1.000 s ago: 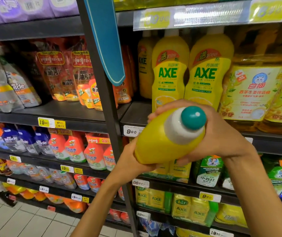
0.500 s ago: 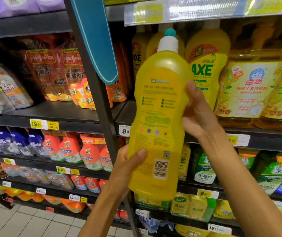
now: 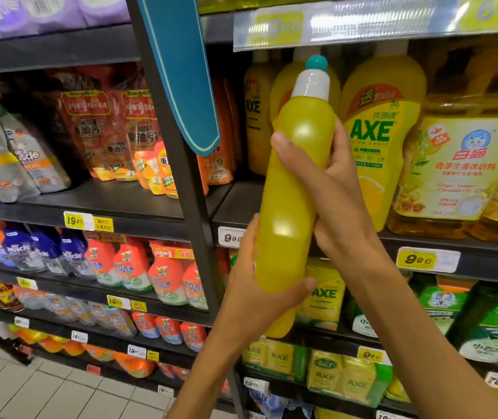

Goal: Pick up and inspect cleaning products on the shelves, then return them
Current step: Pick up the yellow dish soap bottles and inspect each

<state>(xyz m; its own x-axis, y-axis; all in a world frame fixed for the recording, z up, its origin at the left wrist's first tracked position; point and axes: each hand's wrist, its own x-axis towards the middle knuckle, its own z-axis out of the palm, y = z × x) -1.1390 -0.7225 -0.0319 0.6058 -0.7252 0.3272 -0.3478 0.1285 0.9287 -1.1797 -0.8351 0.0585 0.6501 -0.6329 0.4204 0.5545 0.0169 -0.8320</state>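
I hold a tall yellow dish-soap bottle (image 3: 293, 189) with a white neck and teal cap upright in front of the shelf, its narrow plain side facing me. My left hand (image 3: 257, 285) grips its lower part, thumb across the front. My right hand (image 3: 329, 182) wraps the middle from the right, thumb on the front. Behind it, yellow AXE bottles (image 3: 377, 137) stand on the black shelf (image 3: 241, 213).
A black upright post (image 3: 181, 164) with a hanging teal sign (image 3: 181, 71) divides the bays. Orange refill pouches (image 3: 114, 131) and Mr Muscle pouches (image 3: 15, 158) fill the left shelves. Large yellow jugs (image 3: 465, 170) sit at right. Tiled floor (image 3: 45, 391) lies lower left.
The bottle came up from tilted cap-toward-me to upright, then turned from its back label to its narrow side. My right hand slid from its right edge to wrap the middle.
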